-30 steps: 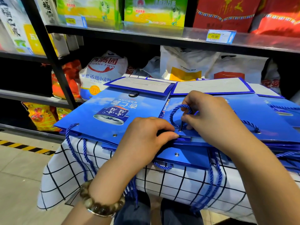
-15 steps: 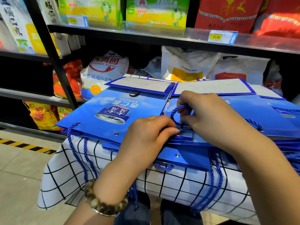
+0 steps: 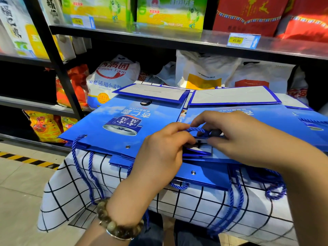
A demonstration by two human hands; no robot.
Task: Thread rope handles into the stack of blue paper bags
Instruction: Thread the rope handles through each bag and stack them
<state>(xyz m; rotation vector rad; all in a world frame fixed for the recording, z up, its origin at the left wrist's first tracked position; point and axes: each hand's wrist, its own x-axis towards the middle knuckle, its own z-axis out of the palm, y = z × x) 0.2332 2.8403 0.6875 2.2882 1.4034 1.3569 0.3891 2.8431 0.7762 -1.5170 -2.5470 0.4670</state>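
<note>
Flat blue paper bags lie in two stacks on a checked cloth. The left stack [image 3: 124, 125] shows a printed can; its top bag has a blue rope handle [image 3: 79, 167] hanging over the front edge. My left hand [image 3: 159, 153] pinches the top edge of the uppermost bag [image 3: 266, 119] of the right stack. My right hand [image 3: 236, 134] grips a small loop of blue rope [image 3: 197, 129] at that same edge, right next to my left fingers. The hole in the bag is hidden behind my fingers.
The white cloth with black grid lines [image 3: 177, 208] covers the surface under the bags, and several rope handles [image 3: 234, 206] dangle over it. Store shelves [image 3: 159, 38] with flour sacks and boxes stand close behind. Tiled floor with a yellow-black stripe [image 3: 26, 159] lies to the left.
The rope loop at the bag's edge has become smaller and lower. My right hand has closed in toward my left fingers.
</note>
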